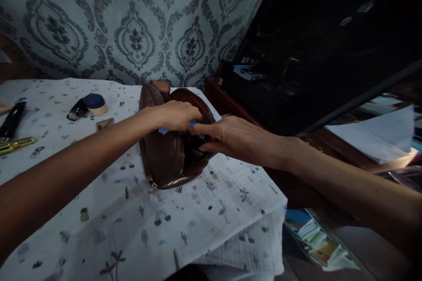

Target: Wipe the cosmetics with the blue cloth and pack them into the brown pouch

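A brown leather pouch (163,158) stands on the cloth-covered table, its gold zip undone and its mouth facing right. My left hand (178,116) is closed at the top of the opening; bits of something blue (163,131) show beside its fingers, too hidden to name. My right hand (227,135) reaches in from the right. Its thumb and forefinger are around a glossy black cosmetic case (201,138) with a small round pale logo, partly hidden inside the pouch. Other contents are too dark to make out.
Left on the printed cloth (145,228) lie a blue-lidded jar (95,103), a dark bottle (78,109), a small pinkish-brown piece (104,124), a black tube (13,118) and a gold tube (16,145). A large black screen (329,30) leans at right, beside papers (379,134).
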A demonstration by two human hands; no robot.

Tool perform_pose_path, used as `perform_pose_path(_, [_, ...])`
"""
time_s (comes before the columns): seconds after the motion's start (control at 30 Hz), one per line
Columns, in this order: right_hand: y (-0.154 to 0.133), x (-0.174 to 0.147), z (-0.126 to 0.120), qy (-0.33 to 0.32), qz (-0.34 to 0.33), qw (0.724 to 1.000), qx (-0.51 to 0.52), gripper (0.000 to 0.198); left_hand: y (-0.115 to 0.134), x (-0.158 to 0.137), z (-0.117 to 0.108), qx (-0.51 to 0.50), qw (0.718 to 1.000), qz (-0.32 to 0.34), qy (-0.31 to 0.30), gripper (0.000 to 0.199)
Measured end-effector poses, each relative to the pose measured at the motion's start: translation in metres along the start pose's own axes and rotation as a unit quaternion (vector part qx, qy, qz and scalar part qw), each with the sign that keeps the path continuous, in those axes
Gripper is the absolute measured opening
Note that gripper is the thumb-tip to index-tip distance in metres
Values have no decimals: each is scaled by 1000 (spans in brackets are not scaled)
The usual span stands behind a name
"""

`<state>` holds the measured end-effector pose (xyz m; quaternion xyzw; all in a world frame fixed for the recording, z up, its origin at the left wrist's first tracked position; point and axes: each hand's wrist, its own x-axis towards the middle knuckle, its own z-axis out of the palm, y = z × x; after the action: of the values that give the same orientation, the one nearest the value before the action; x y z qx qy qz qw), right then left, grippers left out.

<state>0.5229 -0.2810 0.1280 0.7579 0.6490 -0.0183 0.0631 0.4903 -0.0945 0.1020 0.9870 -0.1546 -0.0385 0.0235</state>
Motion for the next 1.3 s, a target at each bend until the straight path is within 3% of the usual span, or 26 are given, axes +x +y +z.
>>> perform_pose_path(0.1, [-1,-1,3,15,2,999,-28,34,-1,-7,-1,-24,1000,-1,7,27])
perform_pose_path(0.27, [-2,-3,6,24,7,997,-72,43,4,-30,-14,-44,997,-5,71,29])
perform_pose_path(0.43, [-10,1,7,8,50,991,-121,40,17,-43,-17,-27,999,-27,19,30])
perform_pose_path(0.63, [-13,-7,10,4,75,993,-89,40,24,-39,-7,-19,999,-38,29,38])
perform_pose_path(0.83, [0,-27,24,97,-3,995,1,48,24,-35,-3,-7,999,-35,39,40])
perform_pose_path(1.0, [8,-32,39,157,-48,986,15,51,22,-35,-2,-46,997,-1,62,44])
perform_pose_path(1.13, [11,-32,42,174,-68,982,17,57,20,-34,1,-79,994,27,71,42])
perform_pose_path(1.3, [12,-33,44,186,-82,979,13,56,20,-29,4,-132,987,10,91,41])
